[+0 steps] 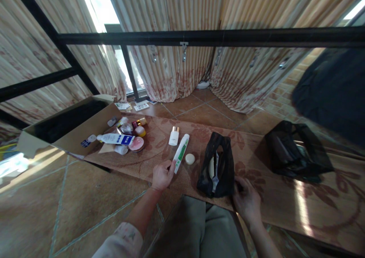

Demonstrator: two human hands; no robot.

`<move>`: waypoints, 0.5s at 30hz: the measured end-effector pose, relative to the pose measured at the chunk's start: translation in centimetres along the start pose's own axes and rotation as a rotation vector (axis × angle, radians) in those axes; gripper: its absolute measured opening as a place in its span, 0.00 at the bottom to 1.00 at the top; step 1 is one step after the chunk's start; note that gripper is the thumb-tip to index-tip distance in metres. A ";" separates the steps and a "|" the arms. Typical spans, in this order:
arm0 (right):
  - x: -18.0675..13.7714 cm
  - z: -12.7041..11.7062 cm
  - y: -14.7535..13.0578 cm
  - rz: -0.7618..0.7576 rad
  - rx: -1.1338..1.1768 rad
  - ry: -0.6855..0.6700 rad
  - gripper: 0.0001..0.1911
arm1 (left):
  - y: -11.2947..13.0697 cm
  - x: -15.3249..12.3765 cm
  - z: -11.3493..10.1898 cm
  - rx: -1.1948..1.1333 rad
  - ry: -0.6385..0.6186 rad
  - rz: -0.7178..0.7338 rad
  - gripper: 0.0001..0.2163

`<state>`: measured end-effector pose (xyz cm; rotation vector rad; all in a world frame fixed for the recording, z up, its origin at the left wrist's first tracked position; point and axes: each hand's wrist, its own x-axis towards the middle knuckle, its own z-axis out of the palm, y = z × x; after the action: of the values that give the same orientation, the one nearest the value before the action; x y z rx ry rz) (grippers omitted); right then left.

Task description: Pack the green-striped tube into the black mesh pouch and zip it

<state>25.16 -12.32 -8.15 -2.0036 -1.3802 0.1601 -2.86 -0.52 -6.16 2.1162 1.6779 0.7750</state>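
My left hand (162, 175) is closed around the lower end of a white toothpaste tube (181, 151) with green print, its upper end pointing away from me. Just beyond the tube stands a white bottle (173, 137) with a gold-coloured cap. A small round cream-coloured piece (189, 159) lies to the right of the tube. In front of me a black mesh bag (203, 174) gapes at the top, with pale items (214, 170) inside. At the bag's lower right edge, my right hand (247, 199) pinches its side; the fingertips are partly hidden.
On the left, small jars, a pink round container (136, 144) and a blue-and-white tube (116, 139) lie in a cluster beside an open cardboard box (82, 130). Another black mesh bag (281, 151) sits to the right. A dark metal rail (199, 38) crosses before the curtains.
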 end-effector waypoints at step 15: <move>-0.1 -0.2 -0.4 0.006 0.009 -0.004 0.15 | 0.1 0.0 0.0 0.119 -0.054 -0.025 0.19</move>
<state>24.89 -12.39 -7.74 -2.0008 -1.3737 0.1731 -2.75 -0.51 -6.11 2.1693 1.7586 0.6190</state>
